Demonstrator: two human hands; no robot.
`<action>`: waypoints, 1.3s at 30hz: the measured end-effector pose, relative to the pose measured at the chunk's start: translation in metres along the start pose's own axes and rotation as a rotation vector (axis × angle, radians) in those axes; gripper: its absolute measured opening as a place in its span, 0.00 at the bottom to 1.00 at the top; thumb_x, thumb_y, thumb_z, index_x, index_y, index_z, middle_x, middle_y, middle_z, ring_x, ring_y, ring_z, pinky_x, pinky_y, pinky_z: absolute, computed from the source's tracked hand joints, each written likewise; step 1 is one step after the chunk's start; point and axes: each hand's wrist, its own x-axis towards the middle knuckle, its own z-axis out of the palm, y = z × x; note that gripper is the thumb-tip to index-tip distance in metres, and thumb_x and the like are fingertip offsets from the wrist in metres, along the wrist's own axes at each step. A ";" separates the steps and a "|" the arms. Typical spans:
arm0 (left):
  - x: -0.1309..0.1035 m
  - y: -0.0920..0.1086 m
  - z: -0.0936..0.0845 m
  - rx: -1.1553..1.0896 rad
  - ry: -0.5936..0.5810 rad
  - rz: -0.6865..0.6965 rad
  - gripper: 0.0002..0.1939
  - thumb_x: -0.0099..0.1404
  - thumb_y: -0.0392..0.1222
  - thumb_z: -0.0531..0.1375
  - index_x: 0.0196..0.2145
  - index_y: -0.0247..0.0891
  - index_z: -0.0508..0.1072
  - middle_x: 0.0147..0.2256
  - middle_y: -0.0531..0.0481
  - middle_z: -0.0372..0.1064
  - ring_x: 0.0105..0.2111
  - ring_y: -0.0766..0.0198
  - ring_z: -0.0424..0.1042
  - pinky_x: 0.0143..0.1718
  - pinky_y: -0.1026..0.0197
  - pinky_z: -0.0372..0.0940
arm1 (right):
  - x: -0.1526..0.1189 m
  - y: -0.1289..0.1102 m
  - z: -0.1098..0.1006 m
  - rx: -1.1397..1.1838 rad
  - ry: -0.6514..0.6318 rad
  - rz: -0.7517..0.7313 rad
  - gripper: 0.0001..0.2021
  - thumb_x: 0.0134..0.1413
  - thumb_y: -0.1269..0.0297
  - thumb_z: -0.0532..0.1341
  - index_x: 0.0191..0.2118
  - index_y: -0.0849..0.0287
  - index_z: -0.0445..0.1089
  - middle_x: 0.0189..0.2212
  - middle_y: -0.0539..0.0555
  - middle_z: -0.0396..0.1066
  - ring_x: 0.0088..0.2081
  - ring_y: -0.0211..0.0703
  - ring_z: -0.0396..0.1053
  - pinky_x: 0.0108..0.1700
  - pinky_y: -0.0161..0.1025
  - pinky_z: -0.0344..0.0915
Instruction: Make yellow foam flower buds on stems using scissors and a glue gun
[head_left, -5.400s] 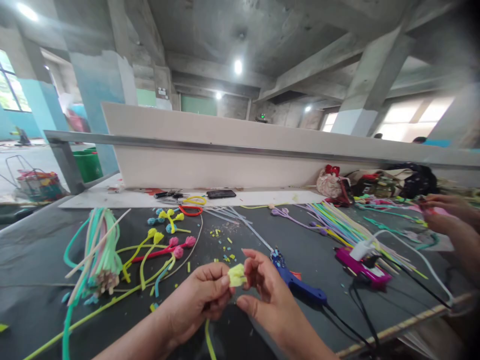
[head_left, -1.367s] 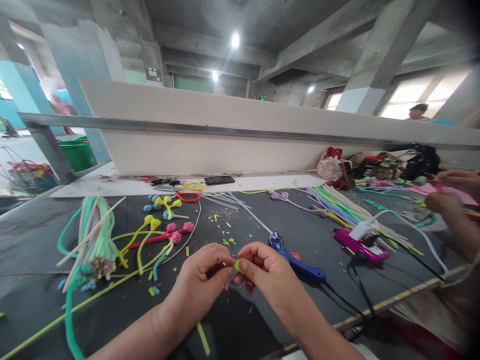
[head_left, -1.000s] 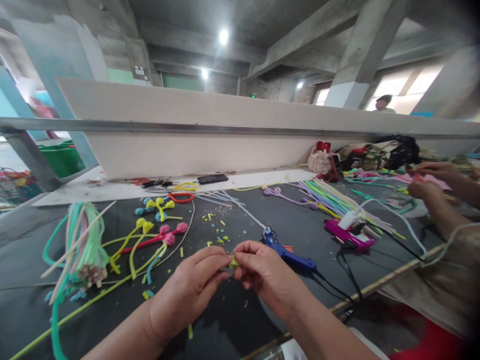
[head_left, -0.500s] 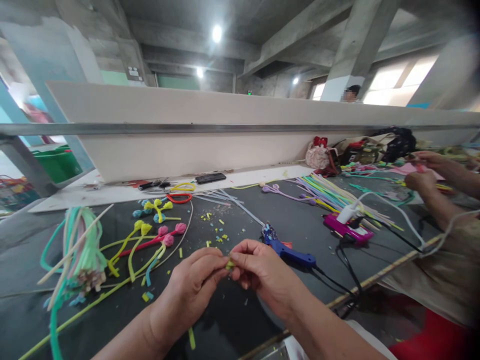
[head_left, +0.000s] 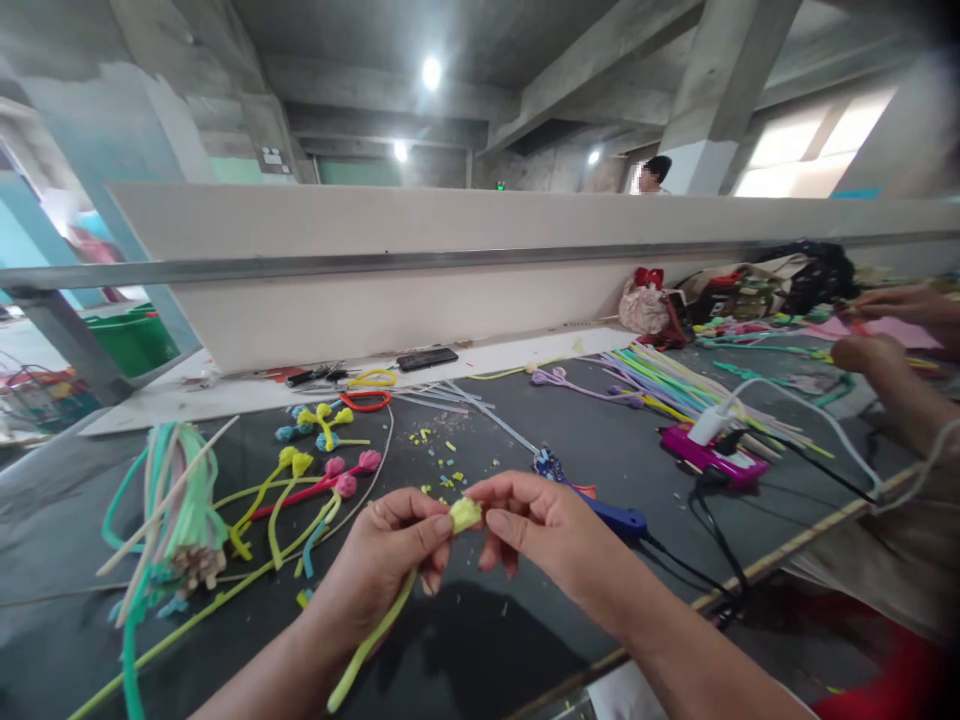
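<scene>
Between thumb and fingers, my left hand [head_left: 401, 540] pinches a yellow fuzzy stem [head_left: 375, 637], whose tail hangs down toward the table's near side. At its upper end is a small pale yellow bud [head_left: 465, 514], between the two hands. My right hand [head_left: 536, 520] is at the bud's right side, thumb and fingers apart, with a fingertip at or close to the bud. Behind my right hand lies a blue glue gun [head_left: 619, 518], partly covered by it. Yellow and pink budded stems [head_left: 315, 480] lie to the left.
A bundle of green and white stems [head_left: 187, 500] lies left. A magenta power strip [head_left: 712, 455] with cables and a fan of coloured stems [head_left: 675, 385] are right. A phone [head_left: 427, 358] lies by the board. Another person's hands [head_left: 877, 350] work at far right.
My hands have turned and the fingers parted somewhat, bringing the yellow bud and hanging stem into view. The view has shifted slightly, and the distant person's head appears further left.
</scene>
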 end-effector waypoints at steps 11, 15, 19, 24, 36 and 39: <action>-0.002 -0.002 0.003 -0.171 -0.098 -0.137 0.10 0.50 0.39 0.66 0.24 0.32 0.69 0.14 0.55 0.65 0.13 0.76 0.59 0.14 0.74 0.54 | 0.002 0.007 0.003 -0.213 0.071 -0.124 0.12 0.40 0.76 0.64 0.35 0.58 0.71 0.31 0.48 0.67 0.29 0.36 0.69 0.33 0.35 0.67; -0.002 -0.003 0.001 -0.151 -0.123 -0.140 0.10 0.51 0.40 0.66 0.25 0.32 0.70 0.14 0.55 0.65 0.13 0.76 0.59 0.14 0.74 0.54 | 0.000 0.007 -0.001 -0.368 0.008 -0.220 0.12 0.42 0.76 0.64 0.37 0.58 0.73 0.32 0.50 0.67 0.30 0.36 0.67 0.32 0.34 0.65; -0.001 -0.003 0.000 -0.119 -0.162 -0.150 0.10 0.51 0.40 0.66 0.24 0.32 0.69 0.15 0.54 0.65 0.13 0.76 0.60 0.13 0.74 0.54 | -0.002 0.006 0.000 -0.564 0.024 -0.335 0.09 0.44 0.78 0.63 0.32 0.60 0.73 0.29 0.50 0.68 0.30 0.35 0.66 0.31 0.32 0.62; 0.000 -0.002 0.000 -0.066 -0.167 -0.141 0.10 0.51 0.40 0.66 0.25 0.31 0.69 0.15 0.54 0.65 0.14 0.75 0.60 0.14 0.73 0.56 | -0.002 0.004 0.002 -0.625 0.037 -0.245 0.04 0.46 0.76 0.60 0.26 0.60 0.69 0.24 0.49 0.68 0.25 0.35 0.66 0.27 0.32 0.61; -0.007 0.013 0.000 0.263 -0.285 -0.197 0.05 0.52 0.37 0.60 0.26 0.34 0.67 0.20 0.55 0.65 0.16 0.72 0.63 0.17 0.68 0.59 | 0.003 0.000 -0.008 -0.155 -0.007 0.058 0.04 0.46 0.68 0.64 0.28 0.61 0.68 0.19 0.46 0.70 0.22 0.31 0.68 0.29 0.30 0.63; -0.007 0.008 0.003 0.401 -0.164 -0.050 0.06 0.51 0.33 0.58 0.31 0.35 0.68 0.23 0.54 0.66 0.22 0.69 0.66 0.26 0.64 0.64 | 0.006 0.002 -0.005 -0.255 0.050 0.093 0.04 0.45 0.68 0.63 0.26 0.61 0.67 0.18 0.45 0.69 0.22 0.33 0.69 0.29 0.31 0.63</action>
